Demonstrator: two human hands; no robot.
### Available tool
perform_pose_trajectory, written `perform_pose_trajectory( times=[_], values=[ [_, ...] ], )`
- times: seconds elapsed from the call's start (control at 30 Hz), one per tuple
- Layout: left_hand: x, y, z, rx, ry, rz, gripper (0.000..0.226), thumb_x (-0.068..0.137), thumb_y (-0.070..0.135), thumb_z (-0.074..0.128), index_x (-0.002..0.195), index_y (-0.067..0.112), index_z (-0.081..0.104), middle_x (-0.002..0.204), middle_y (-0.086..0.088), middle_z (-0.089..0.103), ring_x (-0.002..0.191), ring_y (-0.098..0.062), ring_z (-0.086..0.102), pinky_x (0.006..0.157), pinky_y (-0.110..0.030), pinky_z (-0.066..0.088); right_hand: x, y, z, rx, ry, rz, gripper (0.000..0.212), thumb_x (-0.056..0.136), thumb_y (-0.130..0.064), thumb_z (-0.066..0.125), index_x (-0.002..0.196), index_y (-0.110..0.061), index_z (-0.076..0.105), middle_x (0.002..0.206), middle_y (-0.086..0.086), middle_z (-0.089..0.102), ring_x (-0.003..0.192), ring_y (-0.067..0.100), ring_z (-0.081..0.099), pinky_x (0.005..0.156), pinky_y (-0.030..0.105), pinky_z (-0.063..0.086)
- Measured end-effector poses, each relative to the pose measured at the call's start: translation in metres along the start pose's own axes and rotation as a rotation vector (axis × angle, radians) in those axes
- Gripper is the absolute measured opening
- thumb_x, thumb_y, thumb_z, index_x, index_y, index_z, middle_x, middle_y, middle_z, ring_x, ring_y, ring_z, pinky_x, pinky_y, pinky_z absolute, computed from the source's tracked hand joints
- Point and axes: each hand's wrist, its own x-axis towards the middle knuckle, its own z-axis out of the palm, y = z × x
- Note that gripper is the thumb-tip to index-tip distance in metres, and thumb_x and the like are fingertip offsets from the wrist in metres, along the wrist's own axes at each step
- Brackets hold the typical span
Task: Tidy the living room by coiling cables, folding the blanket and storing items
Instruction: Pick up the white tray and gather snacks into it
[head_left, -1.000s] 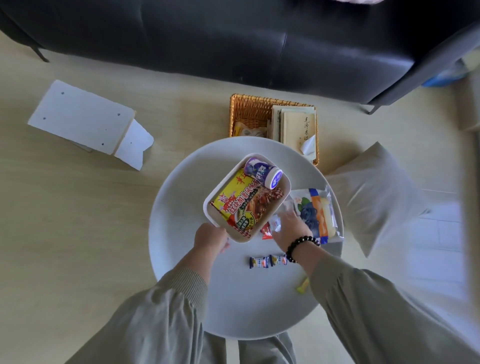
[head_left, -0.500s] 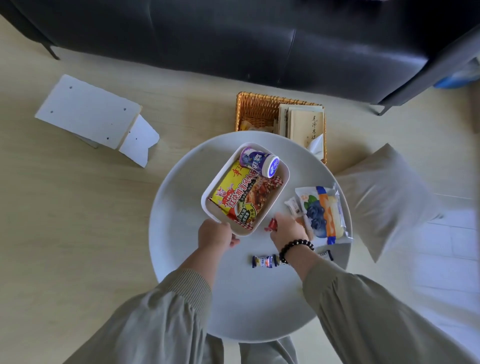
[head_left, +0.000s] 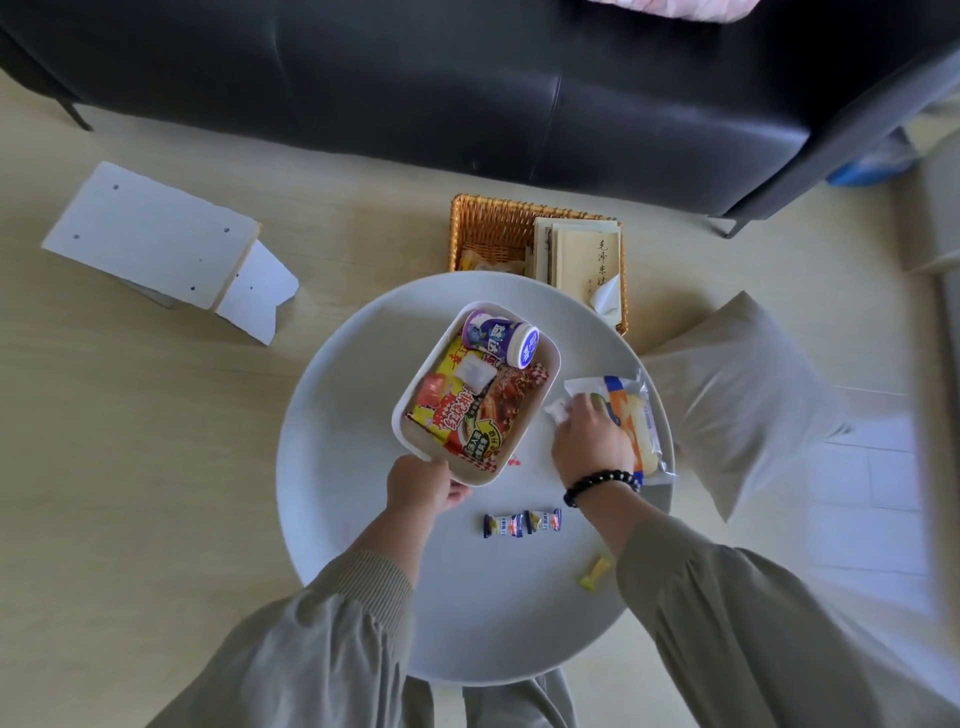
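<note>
A white bin (head_left: 540, 384) stands on the round white table (head_left: 363, 519). In it lie a noodle packet (head_left: 467, 421), a purple yogurt bottle (head_left: 501, 338) and a small white packet (head_left: 475, 371). My left hand (head_left: 423, 483) grips the bin's near corner. My right hand (head_left: 592, 441) lies over the blueberry bread packet (head_left: 639, 421), and its fingertips pinch a small white wrapper (head_left: 557, 410) at the packet's left edge. Two blue candies (head_left: 522, 522) and a yellow candy (head_left: 595, 571) lie loose on the near side of the table.
A wicker basket (head_left: 488, 228) with books stands on the floor behind the table, in front of the black sofa (head_left: 467, 78). A grey cushion (head_left: 737, 395) lies on the floor at the right, and a white board (head_left: 150, 234) at the left.
My right hand moved from the table beside the bin to the bread packet on the right. A small white packet now lies on the noodle packet. My left hand kept its hold.
</note>
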Motion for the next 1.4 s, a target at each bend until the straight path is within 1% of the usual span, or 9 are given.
perform_pose_trajectory(
  times=[0.13, 0.33, 0.5, 0.63, 0.77, 0.93, 1.17, 1.3, 1.4],
  values=[
    [-0.003, -0.002, 0.004, 0.031, 0.012, 0.021, 0.042, 0.089, -0.014, 0.033, 0.128, -0.003, 0.044, 0.123, -0.026, 0.058, 0.111, -0.039, 0.061, 0.042, -0.032, 0.052, 0.013, 0.022, 0.022, -0.137, -0.208, 0.027, 0.046, 0.099, -0.012, 0.033, 0.145, -0.015, 0.028, 0.147, 0.008, 0.035, 0.119, 0.032, 0.051, 0.083, 0.04, 0.049],
    [-0.002, -0.003, 0.002, 0.383, -0.088, 0.048, 0.015, 0.096, 0.002, 0.045, 0.108, -0.003, 0.051, 0.096, -0.019, 0.066, 0.087, -0.03, 0.067, 0.068, -0.031, 0.053, 0.034, 0.007, 0.049, -0.221, -0.264, -0.027, 0.039, 0.097, -0.014, 0.039, 0.135, -0.01, 0.037, 0.137, 0.013, 0.038, 0.119, 0.033, 0.05, 0.085, 0.044, 0.05],
    [0.006, -0.012, -0.009, 0.624, -0.205, 0.121, 0.031, 0.098, 0.033, 0.053, 0.101, 0.002, 0.059, 0.1, -0.012, 0.067, 0.086, -0.026, 0.067, 0.084, -0.037, 0.052, 0.013, 0.008, 0.027, 0.331, 0.112, 0.211, 0.032, 0.091, -0.012, 0.046, 0.123, -0.011, 0.05, 0.124, 0.01, 0.053, 0.096, 0.033, 0.057, 0.07, 0.033, 0.042],
    [0.011, -0.014, -0.011, 0.602, 0.06, 0.337, 0.051, 0.09, 0.058, 0.049, 0.095, 0.008, 0.056, 0.093, -0.013, 0.069, 0.083, -0.031, 0.069, 0.079, -0.042, 0.057, -0.012, -0.007, 0.01, 0.511, 0.198, -0.117, 0.029, 0.092, -0.023, 0.057, 0.119, -0.013, 0.057, 0.099, 0.0, 0.059, 0.08, 0.022, 0.059, 0.069, 0.029, 0.043],
    [0.004, -0.009, -0.006, 0.724, 0.199, 0.645, 0.044, 0.093, 0.021, 0.051, 0.135, 0.015, 0.041, 0.12, -0.013, 0.062, 0.105, -0.037, 0.061, 0.085, -0.041, 0.051, -0.005, 0.016, 0.018, 0.191, -0.052, 0.183, 0.033, 0.097, -0.02, 0.04, 0.128, -0.01, 0.048, 0.127, 0.01, 0.054, 0.107, 0.03, 0.056, 0.077, 0.034, 0.043],
    [0.023, -0.002, -0.007, 0.569, 0.175, 0.644, 0.045, 0.083, 0.001, 0.041, 0.117, 0.025, 0.059, 0.105, -0.005, 0.067, 0.096, -0.033, 0.065, 0.08, -0.048, 0.058, -0.01, 0.022, 0.039, -0.199, -0.302, 0.144, 0.033, 0.101, -0.012, 0.03, 0.132, -0.003, 0.035, 0.136, 0.015, 0.042, 0.117, 0.033, 0.053, 0.08, 0.042, 0.048],
    [0.013, -0.016, -0.02, 0.553, 0.088, 0.6, 0.052, 0.088, -0.004, 0.044, 0.129, 0.027, 0.053, 0.106, 0.002, 0.064, 0.075, -0.005, 0.061, 0.065, -0.029, 0.059, -0.021, 0.015, 0.022, 0.361, 0.102, 0.185, 0.031, 0.091, -0.016, 0.052, 0.121, -0.01, 0.049, 0.117, 0.011, 0.059, 0.096, 0.032, 0.06, 0.069, 0.029, 0.041],
    [0.006, -0.022, -0.016, 0.457, 0.018, 0.563, 0.053, 0.087, -0.005, 0.048, 0.129, 0.027, 0.056, 0.111, 0.0, 0.065, 0.09, -0.018, 0.065, 0.074, -0.039, 0.06, -0.035, -0.012, 0.0, 0.465, 0.129, -0.18, 0.041, 0.091, -0.029, 0.058, 0.128, -0.014, 0.051, 0.11, 0.003, 0.061, 0.081, 0.023, 0.063, 0.071, 0.033, 0.052],
    [0.008, -0.026, -0.016, 0.41, 0.022, 0.552, 0.051, 0.085, -0.006, 0.049, 0.126, 0.023, 0.059, 0.114, -0.006, 0.066, 0.099, -0.027, 0.064, 0.074, -0.041, 0.061, -0.035, -0.005, 0.003, 0.372, 0.168, -0.088, 0.029, 0.097, -0.02, 0.045, 0.123, -0.012, 0.053, 0.118, 0.005, 0.058, 0.089, 0.026, 0.063, 0.069, 0.033, 0.049]
  ],
)
